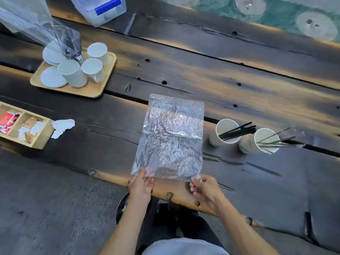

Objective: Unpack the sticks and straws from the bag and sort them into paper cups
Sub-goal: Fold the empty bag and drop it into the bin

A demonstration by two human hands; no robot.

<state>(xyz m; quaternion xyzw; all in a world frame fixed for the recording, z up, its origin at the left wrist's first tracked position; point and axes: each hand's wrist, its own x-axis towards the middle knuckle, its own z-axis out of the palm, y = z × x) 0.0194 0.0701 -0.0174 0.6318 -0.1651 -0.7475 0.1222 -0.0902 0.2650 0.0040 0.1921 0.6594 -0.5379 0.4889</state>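
A clear, crinkled plastic bag lies flat on the dark wooden table, and I see nothing inside it. My left hand pinches its near left corner. My right hand pinches its near right corner. To the right stand two white paper cups. The nearer-left cup holds several black sticks. The right cup holds thin dark sticks and clear straws that lean out to the right.
A wooden tray at the far left carries three upturned paper cups, white lids and another clear bag. A wooden compartment box with sachets sits at the left edge beside crumpled white paper. A lidded plastic container stands at the back.
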